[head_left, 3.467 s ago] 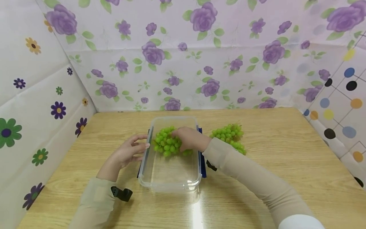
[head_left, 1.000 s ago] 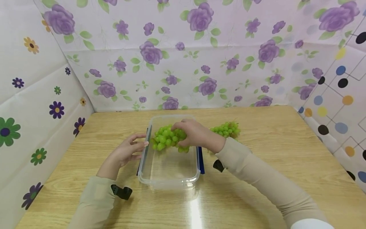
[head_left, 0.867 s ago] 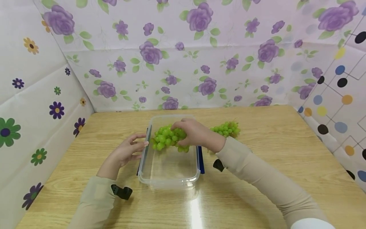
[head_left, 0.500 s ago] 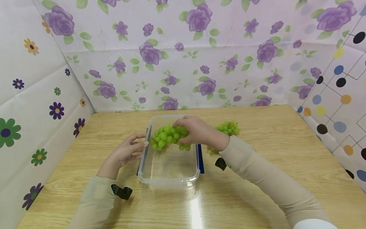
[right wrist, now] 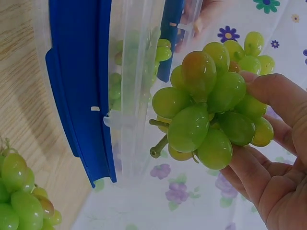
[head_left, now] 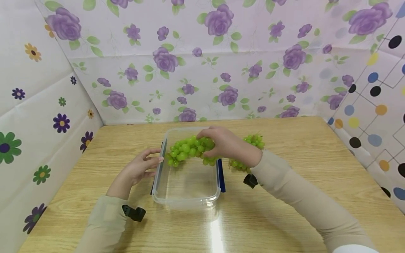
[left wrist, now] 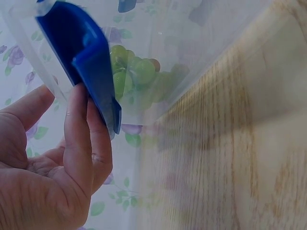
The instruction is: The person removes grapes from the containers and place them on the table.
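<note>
My right hand (head_left: 225, 143) grips a bunch of green grapes (right wrist: 206, 105) between thumb and fingers, over the right part of a clear plastic container (head_left: 186, 201). In the right wrist view the bunch hangs up near the rim, stem ends pointing away from the palm. More grapes (left wrist: 139, 72) show through the container's wall in the left wrist view; where they end and the held bunch begins is unclear from the head. My left hand (head_left: 140, 167) touches the container's left side, its fingers loosely extended against the blue clip flap (left wrist: 88, 57).
Further green grapes (head_left: 255, 140) lie on the wooden table (head_left: 294, 151) right of the container, partly behind the right forearm. Another blue flap (head_left: 221, 177) hangs open on the container's right side. Flower-patterned sheets (head_left: 190, 63) rise behind and at the sides.
My right hand has risen from inside the container and shifted rightward, drawing the grape bunch with it. The left hand stays at the container's left side.
</note>
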### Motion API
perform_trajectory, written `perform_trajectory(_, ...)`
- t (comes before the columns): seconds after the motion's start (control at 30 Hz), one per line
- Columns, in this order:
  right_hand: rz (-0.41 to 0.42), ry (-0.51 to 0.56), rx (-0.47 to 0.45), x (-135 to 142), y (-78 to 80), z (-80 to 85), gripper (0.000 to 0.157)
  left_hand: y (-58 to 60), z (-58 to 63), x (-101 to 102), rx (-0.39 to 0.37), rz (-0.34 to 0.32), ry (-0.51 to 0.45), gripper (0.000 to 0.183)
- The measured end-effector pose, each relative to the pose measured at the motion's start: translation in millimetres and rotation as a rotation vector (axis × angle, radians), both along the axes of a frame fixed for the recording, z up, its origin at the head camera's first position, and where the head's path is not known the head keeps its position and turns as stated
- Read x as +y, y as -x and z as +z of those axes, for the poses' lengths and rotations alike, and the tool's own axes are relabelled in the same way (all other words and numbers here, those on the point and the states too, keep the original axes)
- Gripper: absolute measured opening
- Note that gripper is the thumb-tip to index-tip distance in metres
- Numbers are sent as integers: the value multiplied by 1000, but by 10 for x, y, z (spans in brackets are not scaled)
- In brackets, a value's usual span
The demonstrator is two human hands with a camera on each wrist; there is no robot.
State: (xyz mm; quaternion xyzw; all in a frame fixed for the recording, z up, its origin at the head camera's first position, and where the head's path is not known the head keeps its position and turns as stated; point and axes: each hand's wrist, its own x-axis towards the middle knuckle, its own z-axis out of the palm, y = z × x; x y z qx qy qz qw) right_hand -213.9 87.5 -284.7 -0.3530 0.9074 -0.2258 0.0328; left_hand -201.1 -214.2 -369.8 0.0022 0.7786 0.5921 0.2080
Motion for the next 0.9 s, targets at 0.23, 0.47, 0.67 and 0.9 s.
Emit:
perform_trajectory(0.23, -3, 7, 0, 106, -36, 22, 49, 3, -9, -2, -4, 8, 2, 65)
perform_trajectory(0.47, -12, 4, 13, 228, -78, 37, 49, -4, -20, -5, -4, 8, 1, 65)
perform_trajectory(0.67, -10, 3, 20, 318, -91, 21, 47, -10, -3, 13, 6, 5, -1, 65)
perform_trajectory(0.9, -54, 9, -8, 406, -116, -9, 48, -5, -6, 17, 10, 10, -6, 64)
